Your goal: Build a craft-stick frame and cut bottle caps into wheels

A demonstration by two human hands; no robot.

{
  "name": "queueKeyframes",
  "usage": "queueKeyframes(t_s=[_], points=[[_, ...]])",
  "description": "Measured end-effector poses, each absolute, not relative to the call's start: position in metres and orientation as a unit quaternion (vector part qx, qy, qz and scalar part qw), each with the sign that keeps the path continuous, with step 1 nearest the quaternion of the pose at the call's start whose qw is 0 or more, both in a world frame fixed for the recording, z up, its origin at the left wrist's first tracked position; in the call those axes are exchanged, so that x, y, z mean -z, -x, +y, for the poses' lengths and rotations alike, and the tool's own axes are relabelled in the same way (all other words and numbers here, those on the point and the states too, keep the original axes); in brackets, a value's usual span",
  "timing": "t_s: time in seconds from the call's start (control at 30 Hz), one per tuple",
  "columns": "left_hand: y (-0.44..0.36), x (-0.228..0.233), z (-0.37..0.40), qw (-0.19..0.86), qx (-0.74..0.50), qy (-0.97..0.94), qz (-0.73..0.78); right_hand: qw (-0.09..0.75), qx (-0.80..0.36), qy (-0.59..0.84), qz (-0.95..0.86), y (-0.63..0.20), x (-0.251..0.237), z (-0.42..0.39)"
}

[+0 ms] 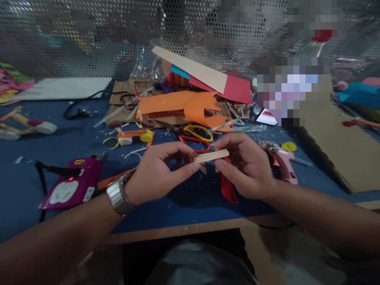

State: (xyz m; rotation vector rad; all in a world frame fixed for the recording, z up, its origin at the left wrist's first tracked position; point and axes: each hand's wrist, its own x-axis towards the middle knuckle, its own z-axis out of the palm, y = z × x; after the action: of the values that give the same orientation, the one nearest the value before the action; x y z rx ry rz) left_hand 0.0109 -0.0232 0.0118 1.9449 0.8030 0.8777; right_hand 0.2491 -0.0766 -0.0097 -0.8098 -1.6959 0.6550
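The left hand (154, 174) and right hand (246, 166) meet above the bench (184, 202), each pinching one end of a small bundle of wooden craft sticks (211, 156) held level between thumb and fingertips. A metal wristwatch (118, 196) sits on the left wrist. Just under the right hand lies a red strip (227, 189); a pink glue gun (283, 164) rests beside it. Beyond the sticks lie red-and-yellow scissors (197, 138) and orange paper cutouts (178, 105). A magenta device (73, 188) lies well to the left.
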Motion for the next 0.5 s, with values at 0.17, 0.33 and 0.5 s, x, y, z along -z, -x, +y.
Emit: queueKeyframes(t_s=[0.17, 0.33, 0.5], points=[[-0.011, -0.012, -0.019, 0.493, -0.347, -0.725, 0.333, 0.550, -0.314, 0.344, -0.693, -0.245, 0.011, -0.077], [-0.016, -0.010, -0.014, 0.660, -0.418, -0.514, 0.354, 0.556, -0.330, 0.357, -0.674, -0.244, 0.009, -0.076], [-0.019, -0.009, -0.008, 0.703, -0.450, -0.398, 0.381, 0.541, -0.333, 0.370, -0.678, -0.244, 0.010, -0.078]])
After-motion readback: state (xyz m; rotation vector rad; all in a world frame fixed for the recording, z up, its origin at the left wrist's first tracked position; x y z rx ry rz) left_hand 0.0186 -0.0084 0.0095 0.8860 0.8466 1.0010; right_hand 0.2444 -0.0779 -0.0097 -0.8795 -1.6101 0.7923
